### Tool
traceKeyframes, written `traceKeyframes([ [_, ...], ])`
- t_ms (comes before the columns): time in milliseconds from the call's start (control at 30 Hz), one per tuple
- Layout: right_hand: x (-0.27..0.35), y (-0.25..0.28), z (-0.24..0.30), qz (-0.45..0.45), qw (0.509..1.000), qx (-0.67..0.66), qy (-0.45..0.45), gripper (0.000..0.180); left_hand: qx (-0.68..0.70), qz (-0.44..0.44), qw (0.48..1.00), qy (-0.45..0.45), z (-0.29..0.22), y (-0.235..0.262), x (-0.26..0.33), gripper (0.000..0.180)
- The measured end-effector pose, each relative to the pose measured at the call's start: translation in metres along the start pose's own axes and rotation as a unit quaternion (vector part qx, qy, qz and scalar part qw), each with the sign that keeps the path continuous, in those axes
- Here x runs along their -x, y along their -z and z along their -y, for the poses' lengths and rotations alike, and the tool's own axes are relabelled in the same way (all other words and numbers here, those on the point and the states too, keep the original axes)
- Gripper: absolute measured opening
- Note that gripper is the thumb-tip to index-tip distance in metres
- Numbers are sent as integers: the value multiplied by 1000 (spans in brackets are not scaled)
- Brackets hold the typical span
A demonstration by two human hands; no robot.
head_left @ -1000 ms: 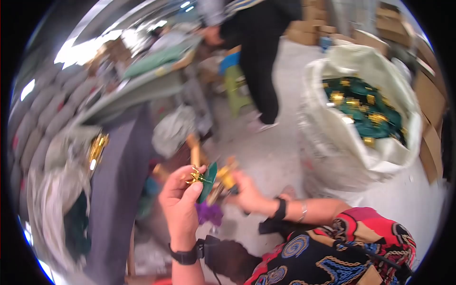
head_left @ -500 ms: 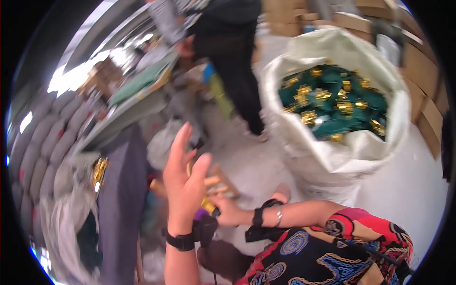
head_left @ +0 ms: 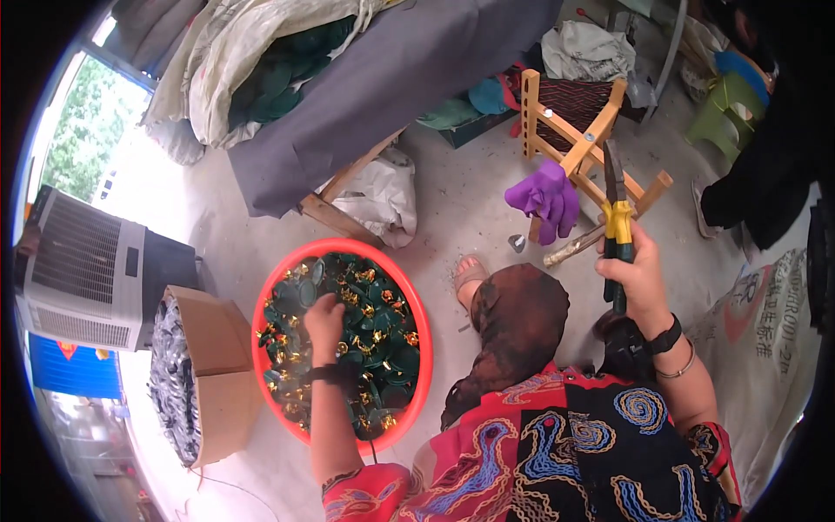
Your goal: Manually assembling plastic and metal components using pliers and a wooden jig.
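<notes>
In my raised right hand [head_left: 639, 274] are long-nosed pliers [head_left: 619, 222] with dark green handles and yellow wrapping near the pivot, jaws pointing up. My left hand [head_left: 324, 329] reaches into a round red basin [head_left: 424, 322], its fingers curled in among the pieces. Whether a piece sits between the fingertips is hidden. Filling the basin are dark green discs [head_left: 400, 361] with shiny gold metal fittings. One greyish-green disc [head_left: 306, 293] lies right beside my left fingertips.
Left of the basin stands an open cardboard box [head_left: 230, 378] of dark pieces, near a grey air cooler [head_left: 83, 270]. Ahead are a cloth-covered table [head_left: 383, 96] and a wooden folding stool [head_left: 574, 130] with a purple glove [head_left: 548, 200]. A white sack [head_left: 757, 348] stands at right.
The view has swung from the large sack of green discs toward the basin. My left hand, raised and open before, is down in the basin with curled fingers. My right hand still holds the pliers.
</notes>
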State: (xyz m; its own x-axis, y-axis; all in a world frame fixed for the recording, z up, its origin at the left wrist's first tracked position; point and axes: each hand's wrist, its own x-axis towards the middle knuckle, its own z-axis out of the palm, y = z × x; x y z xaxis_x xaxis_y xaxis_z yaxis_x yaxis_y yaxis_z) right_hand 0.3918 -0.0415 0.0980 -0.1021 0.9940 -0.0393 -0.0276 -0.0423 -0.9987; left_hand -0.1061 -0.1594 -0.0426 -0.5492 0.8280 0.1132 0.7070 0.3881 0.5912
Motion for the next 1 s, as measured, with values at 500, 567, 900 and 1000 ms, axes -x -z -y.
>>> traceKeyframes([
  [500,2,0,-7,-31,998,10,-48,48,-255,121,958,51,10,-120,-42,28],
  [567,2,2,-2,-36,998,-3,-57,50,-230,128,963,47,19,-120,-40,26],
  [900,-5,24,13,-82,997,-5,3,51,298,208,929,71,-166,-25,-46,8],
  [1000,-17,25,30,-79,993,31,82,52,466,321,823,57,-240,-58,-57,19],
])
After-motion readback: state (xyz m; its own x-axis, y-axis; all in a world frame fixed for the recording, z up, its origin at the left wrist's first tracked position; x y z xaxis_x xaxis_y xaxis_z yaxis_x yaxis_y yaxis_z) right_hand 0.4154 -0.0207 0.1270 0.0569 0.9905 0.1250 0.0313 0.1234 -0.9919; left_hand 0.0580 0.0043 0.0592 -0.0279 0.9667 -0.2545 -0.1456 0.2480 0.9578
